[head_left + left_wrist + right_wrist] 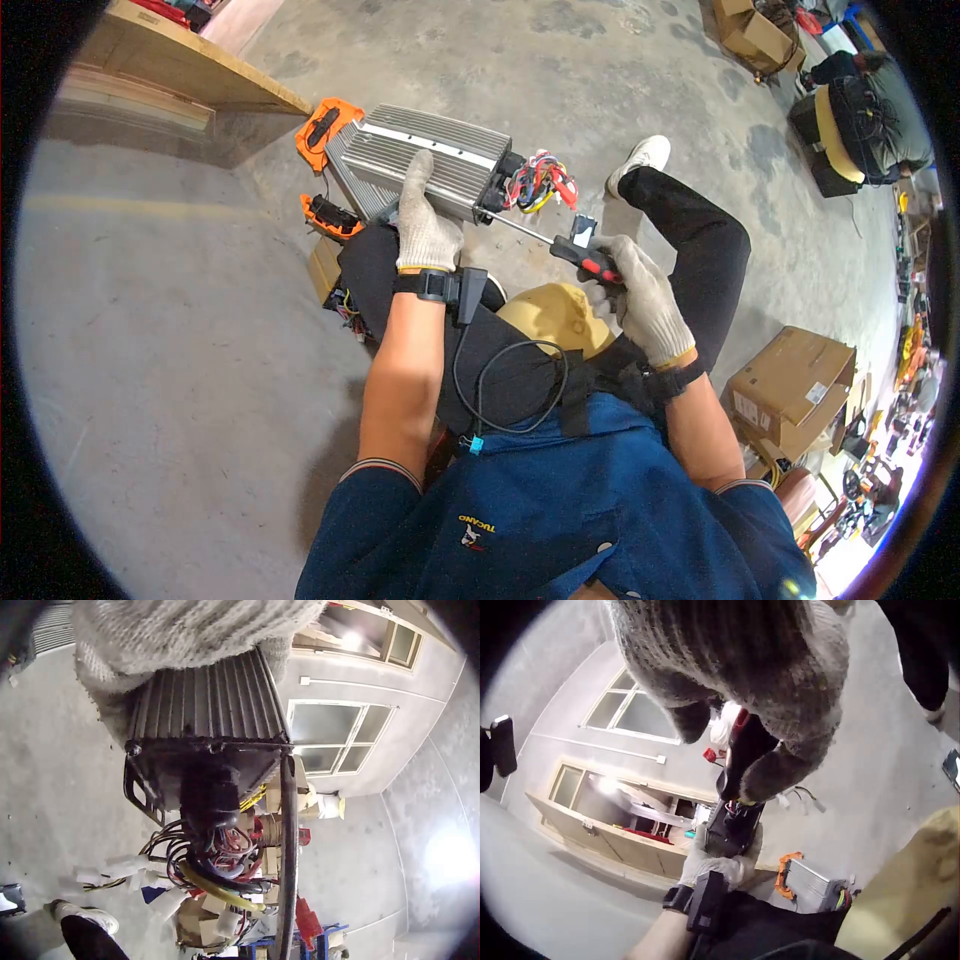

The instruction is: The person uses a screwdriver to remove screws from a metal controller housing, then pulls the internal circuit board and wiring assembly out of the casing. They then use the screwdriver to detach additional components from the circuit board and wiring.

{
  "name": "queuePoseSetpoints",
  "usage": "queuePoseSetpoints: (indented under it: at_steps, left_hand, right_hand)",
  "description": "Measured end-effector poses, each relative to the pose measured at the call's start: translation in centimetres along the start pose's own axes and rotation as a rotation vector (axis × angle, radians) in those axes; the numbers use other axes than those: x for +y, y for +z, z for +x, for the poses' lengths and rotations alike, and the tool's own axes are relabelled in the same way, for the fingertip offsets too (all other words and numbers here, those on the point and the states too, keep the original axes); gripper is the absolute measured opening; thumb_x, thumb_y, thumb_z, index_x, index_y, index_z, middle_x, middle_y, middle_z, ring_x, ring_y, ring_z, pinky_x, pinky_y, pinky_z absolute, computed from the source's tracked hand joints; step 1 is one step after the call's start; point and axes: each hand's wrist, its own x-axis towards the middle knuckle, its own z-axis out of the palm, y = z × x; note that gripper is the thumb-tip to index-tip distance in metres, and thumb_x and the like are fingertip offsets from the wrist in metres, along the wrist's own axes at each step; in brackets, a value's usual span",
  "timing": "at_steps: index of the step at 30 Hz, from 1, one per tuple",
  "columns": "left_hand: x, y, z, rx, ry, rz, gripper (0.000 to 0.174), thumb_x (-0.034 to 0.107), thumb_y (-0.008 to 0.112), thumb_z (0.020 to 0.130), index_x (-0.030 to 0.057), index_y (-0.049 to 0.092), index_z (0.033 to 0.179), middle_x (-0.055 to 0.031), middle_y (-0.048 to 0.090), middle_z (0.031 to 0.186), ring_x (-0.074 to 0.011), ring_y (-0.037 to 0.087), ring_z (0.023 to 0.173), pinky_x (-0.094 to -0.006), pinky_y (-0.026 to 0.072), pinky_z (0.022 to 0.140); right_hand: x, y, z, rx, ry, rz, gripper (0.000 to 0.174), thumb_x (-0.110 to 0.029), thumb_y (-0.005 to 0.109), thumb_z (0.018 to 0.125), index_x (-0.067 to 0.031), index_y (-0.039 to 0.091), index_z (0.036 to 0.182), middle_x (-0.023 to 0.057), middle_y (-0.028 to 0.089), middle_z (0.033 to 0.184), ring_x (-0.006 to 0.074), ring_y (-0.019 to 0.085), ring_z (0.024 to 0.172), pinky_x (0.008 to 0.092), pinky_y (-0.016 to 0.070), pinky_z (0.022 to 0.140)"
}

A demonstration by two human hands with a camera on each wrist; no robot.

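Note:
A finned metal controller box (pixel 440 140) is held by my gloved left hand (pixel 428 228), thumb lying along its ribbed top. From its end face a black cable gland (pixel 210 799) leads to a bundle of coloured wires (pixel 541 183) with connectors. My gloved right hand (pixel 642 295) grips a screwdriver (pixel 590 262) by its black and red handle. The long shaft (pixel 288 855) reaches to a corner of the box's end plate, its tip right at that corner. In the right wrist view, curled right fingers (pixel 780 772) cover part of the handle.
Behind the box sits another finned unit (pixel 810 885) with orange end brackets (pixel 325 130). A small dark device with a pale face (pixel 582 230) lies on the floor. Cardboard boxes (pixel 795 385) stand at right, a wooden-edged panel (pixel 190 60) at upper left. A yellow rounded object (pixel 560 315) is between my legs.

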Motion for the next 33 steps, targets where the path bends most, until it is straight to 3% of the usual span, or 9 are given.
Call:
queuePoseSetpoints:
  at_steps: [2, 7, 11, 13, 19, 22, 25, 28, 33]
  left_hand:
    - [0.1, -0.1, 0.1, 0.000, -0.001, -0.002, 0.060, 0.022, 0.086, 0.095, 0.0056, 0.058, 0.146, -0.0111, 0.066, 0.136, -0.0267, 0.066, 0.129, -0.0422, 0.0559, 0.113]
    - [-0.1, -0.5, 0.3, -0.021, -0.007, -0.012, 0.062, 0.023, 0.087, 0.094, 0.0061, 0.058, 0.146, -0.0110, 0.067, 0.136, -0.0268, 0.066, 0.128, -0.0422, 0.0561, 0.112]
    - [-0.5, -0.8, 0.8, -0.024, 0.035, 0.051, 0.061, 0.032, 0.083, 0.097, 0.0078, 0.057, 0.148, -0.0129, 0.069, 0.137, -0.0318, 0.069, 0.125, -0.0512, 0.0597, 0.107]
    - [-0.4, -0.6, 0.7, -0.030, 0.033, 0.046, 0.060, 0.031, 0.082, 0.098, 0.0078, 0.057, 0.148, -0.0127, 0.069, 0.137, -0.0316, 0.069, 0.125, -0.0514, 0.0599, 0.107]
    - [-0.4, -0.4, 0.4, 0.004, 0.028, 0.039, 0.057, 0.031, 0.081, 0.099, 0.0086, 0.058, 0.146, -0.0122, 0.070, 0.135, -0.0307, 0.070, 0.125, -0.0531, 0.0598, 0.107]
    - [-0.3, -0.4, 0.6, 0.005, 0.016, 0.036, 0.057, 0.031, 0.081, 0.099, 0.0090, 0.059, 0.146, -0.0122, 0.071, 0.135, -0.0308, 0.070, 0.125, -0.0535, 0.0599, 0.107]
    - [-0.1, -0.3, 0.3, -0.028, -0.016, -0.030, 0.064, 0.024, 0.087, 0.095, 0.0055, 0.056, 0.148, -0.0122, 0.066, 0.138, -0.0275, 0.066, 0.130, -0.0435, 0.0554, 0.114]
    - [0.0, 0.0, 0.0, -0.001, -0.023, -0.023, 0.064, 0.024, 0.087, 0.095, 0.0054, 0.056, 0.148, -0.0123, 0.066, 0.138, -0.0276, 0.066, 0.130, -0.0437, 0.0551, 0.114]
    - [-0.2, -0.3, 0.4, 0.015, -0.006, 0.001, 0.061, 0.030, 0.084, 0.096, 0.0078, 0.058, 0.147, -0.0118, 0.069, 0.136, -0.0294, 0.068, 0.126, -0.0495, 0.0579, 0.109]
  right_hand:
    - [0.3, -0.6, 0.3, -0.077, 0.098, -0.008, 0.038, -0.019, 0.070, 0.106, -0.0001, 0.062, 0.138, 0.0086, 0.068, 0.111, 0.0149, 0.068, 0.091, 0.0292, 0.0573, 0.080]
    - [1.8, 0.6, 0.3, 0.075, -0.271, -0.146, 0.040, -0.032, 0.064, 0.111, 0.0003, 0.063, 0.134, 0.0092, 0.068, 0.113, 0.0157, 0.069, 0.090, 0.0296, 0.0585, 0.077]
    - [0.5, 0.3, 0.2, 0.051, -0.015, -0.015, 0.037, -0.021, 0.070, 0.104, 0.0003, 0.063, 0.133, 0.0090, 0.068, 0.113, 0.0149, 0.068, 0.090, 0.0276, 0.0578, 0.079]
    - [0.6, -1.3, 0.5, -0.137, 0.084, 0.082, 0.039, -0.021, 0.072, 0.102, 0.0004, 0.063, 0.134, 0.0096, 0.068, 0.116, 0.0148, 0.069, 0.093, 0.0277, 0.0584, 0.082]
    - [1.7, 0.0, 0.7, 0.014, -0.179, -0.102, 0.038, -0.030, 0.063, 0.110, -0.0005, 0.063, 0.133, 0.0097, 0.068, 0.110, 0.0142, 0.068, 0.084, 0.0275, 0.0567, 0.071]
    - [-0.2, -0.2, 0.4, -0.056, 0.051, -0.116, 0.037, -0.020, 0.070, 0.104, -0.0006, 0.063, 0.134, 0.0095, 0.067, 0.111, 0.0142, 0.068, 0.087, 0.0268, 0.0570, 0.077]
    - [-0.2, -0.4, 0.0, -0.078, 0.048, -0.043, 0.038, -0.022, 0.070, 0.105, -0.0008, 0.062, 0.135, 0.0100, 0.067, 0.113, 0.0154, 0.069, 0.090, 0.0280, 0.0581, 0.079]
    - [1.9, -0.4, 0.8, -0.011, -0.129, -0.084, 0.039, -0.027, 0.068, 0.109, 0.0004, 0.061, 0.136, 0.0108, 0.067, 0.112, 0.0164, 0.069, 0.089, 0.0293, 0.0590, 0.077]
    - [1.0, -0.1, 0.6, -0.050, -0.036, 0.034, 0.043, -0.019, 0.072, 0.103, 0.0030, 0.060, 0.138, 0.0104, 0.068, 0.113, 0.0162, 0.070, 0.093, 0.0297, 0.0592, 0.084]
